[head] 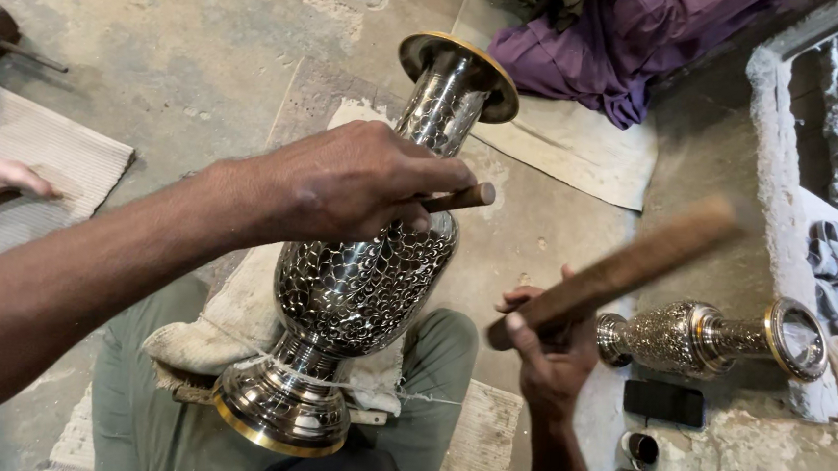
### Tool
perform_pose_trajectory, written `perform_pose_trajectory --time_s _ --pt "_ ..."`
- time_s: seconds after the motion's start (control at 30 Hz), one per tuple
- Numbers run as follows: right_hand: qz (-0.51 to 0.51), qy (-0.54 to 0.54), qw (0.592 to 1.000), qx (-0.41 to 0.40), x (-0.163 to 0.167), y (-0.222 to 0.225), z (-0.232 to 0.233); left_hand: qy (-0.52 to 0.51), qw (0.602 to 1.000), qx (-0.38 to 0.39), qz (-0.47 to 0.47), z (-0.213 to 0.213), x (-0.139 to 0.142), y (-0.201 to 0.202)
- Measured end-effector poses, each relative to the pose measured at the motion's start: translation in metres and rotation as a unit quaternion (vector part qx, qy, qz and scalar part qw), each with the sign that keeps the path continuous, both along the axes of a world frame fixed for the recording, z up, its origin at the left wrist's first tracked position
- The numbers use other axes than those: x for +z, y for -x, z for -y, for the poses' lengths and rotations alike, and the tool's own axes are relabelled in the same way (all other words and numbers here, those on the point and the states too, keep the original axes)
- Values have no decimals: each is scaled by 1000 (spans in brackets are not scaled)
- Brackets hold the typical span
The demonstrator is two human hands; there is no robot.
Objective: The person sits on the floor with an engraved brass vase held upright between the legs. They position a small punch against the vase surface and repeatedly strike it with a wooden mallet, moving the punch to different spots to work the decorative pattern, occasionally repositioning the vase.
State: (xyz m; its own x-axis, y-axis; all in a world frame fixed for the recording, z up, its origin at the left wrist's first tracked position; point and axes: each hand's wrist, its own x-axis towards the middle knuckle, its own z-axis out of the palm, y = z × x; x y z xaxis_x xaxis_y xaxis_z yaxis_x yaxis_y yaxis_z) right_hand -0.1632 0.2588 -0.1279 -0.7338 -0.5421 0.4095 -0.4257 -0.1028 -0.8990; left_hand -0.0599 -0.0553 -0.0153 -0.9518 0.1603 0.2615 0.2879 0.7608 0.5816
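Left hand (354,182) fingers pinch a chisel (461,198) against the vase (362,281); right hand (549,348) grips a stick (623,269).

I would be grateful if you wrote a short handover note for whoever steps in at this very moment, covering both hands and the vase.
Left hand: closed on a thin wooden-handled tool, held against the upper body of the large vase.
Right hand: gripping a wooden stick, raised and blurred.
Large vase: silver with gold rims, lying tilted across the lap on a cloth pad.
Done: a fine pattern already covers the vase's body and neck.
Left: cannot tell how much remains.
Nearby: a smaller patterned vase lies on its side to the right; another person's hand rests on a mat at left.
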Motion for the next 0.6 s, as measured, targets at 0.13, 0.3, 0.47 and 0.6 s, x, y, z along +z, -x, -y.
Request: perform_pose_trajectory --time_s 0.13,0.3,0.47,0.6 --pt "-3 -27 997 -71 18 17 -13 6 996 -29 -90 2 -1 0" --pt "-140 -2 990 -25 52 26 -23 -16 998 -28 -63 2 1 -5" --pt "-184 -117 970 -103 67 29 -34 -24 997 -33 -64 2 4 -6" --pt "-244 -145 956 -72 73 27 -35 1 1000 -21 -20 2 2 -2"
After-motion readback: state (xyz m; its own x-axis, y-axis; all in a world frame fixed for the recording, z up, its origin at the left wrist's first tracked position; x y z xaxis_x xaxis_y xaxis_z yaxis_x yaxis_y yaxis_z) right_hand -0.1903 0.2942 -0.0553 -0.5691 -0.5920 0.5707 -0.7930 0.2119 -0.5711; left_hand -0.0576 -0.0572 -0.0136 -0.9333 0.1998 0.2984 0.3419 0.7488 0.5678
